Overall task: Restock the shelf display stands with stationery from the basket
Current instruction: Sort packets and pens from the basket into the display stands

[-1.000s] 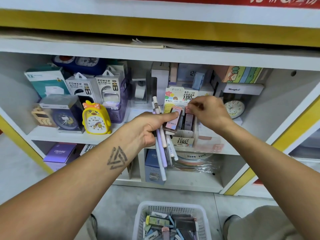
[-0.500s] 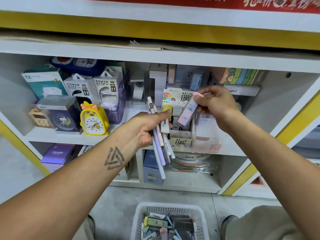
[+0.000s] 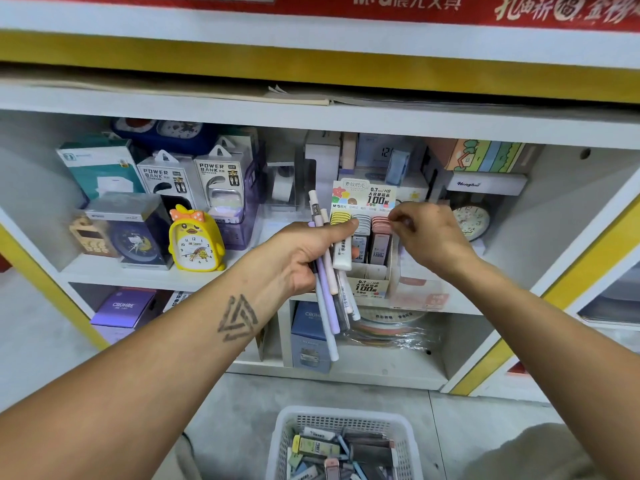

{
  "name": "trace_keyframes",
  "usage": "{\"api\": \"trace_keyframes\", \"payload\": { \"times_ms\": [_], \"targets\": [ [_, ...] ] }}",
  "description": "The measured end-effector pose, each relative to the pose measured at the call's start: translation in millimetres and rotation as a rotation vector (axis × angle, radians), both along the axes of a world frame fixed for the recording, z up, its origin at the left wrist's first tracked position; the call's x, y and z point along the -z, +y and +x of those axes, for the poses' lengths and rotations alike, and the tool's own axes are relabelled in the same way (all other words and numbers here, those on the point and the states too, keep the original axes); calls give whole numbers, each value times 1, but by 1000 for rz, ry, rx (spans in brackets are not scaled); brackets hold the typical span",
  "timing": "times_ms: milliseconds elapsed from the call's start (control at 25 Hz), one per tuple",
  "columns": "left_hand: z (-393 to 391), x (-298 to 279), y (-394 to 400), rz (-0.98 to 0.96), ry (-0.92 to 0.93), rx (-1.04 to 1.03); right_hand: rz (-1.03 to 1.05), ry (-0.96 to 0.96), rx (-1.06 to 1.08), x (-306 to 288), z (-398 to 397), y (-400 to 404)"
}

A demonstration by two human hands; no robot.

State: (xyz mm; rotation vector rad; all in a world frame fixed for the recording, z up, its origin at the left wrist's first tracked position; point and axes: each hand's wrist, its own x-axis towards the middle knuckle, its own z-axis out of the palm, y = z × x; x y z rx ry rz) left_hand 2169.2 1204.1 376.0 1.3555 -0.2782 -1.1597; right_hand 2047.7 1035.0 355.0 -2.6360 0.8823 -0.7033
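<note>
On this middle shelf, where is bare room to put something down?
Bare shelf board shows right of the lead display box, below the round clock. The left part is crowded around the yellow chick clock; the centre is hidden by both hands.

Two power bank boxes (image 3: pixel 194 178) stand side by side. One yellow chick clock (image 3: pixel 195 240). One white basket (image 3: pixel 343 441) on the floor. Two purple boxes (image 3: pixel 124 308) sit below.
</note>
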Motion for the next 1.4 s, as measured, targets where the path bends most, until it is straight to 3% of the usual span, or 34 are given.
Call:
{"api": "trace_keyframes", "payload": {
  "times_ms": [80, 200, 360, 520, 800, 920, 1120, 1400],
  "targets": [
    [-1, -1, 1, -7, -17, 22, 248, -142, -45, -5, -1, 8],
    [-6, 0, 0, -11, -30, 62, 926, -272, -299, -11, -1, 28],
    [-4, -1, 3, -35, 28, 81, 1149, -292, -502, -14, 3, 40],
    [7, -4, 10, -10, 7, 53, 1094, -246, -555, -12, 18, 52],
    [48, 2, 42, 46, -27, -155, 1039, -551, -378, -19, 50, 55],
    [67, 7, 58, 87, -75, -250, 805, -486, -245, -16, 56, 49],
    [82, 9, 70, 85, -104, -288, 298, -193, -259, -1, 72, 55],
    [88, 8, 76, 82, -76, -277, 286, -201, -280, 0, 83, 56]
  ]
}}
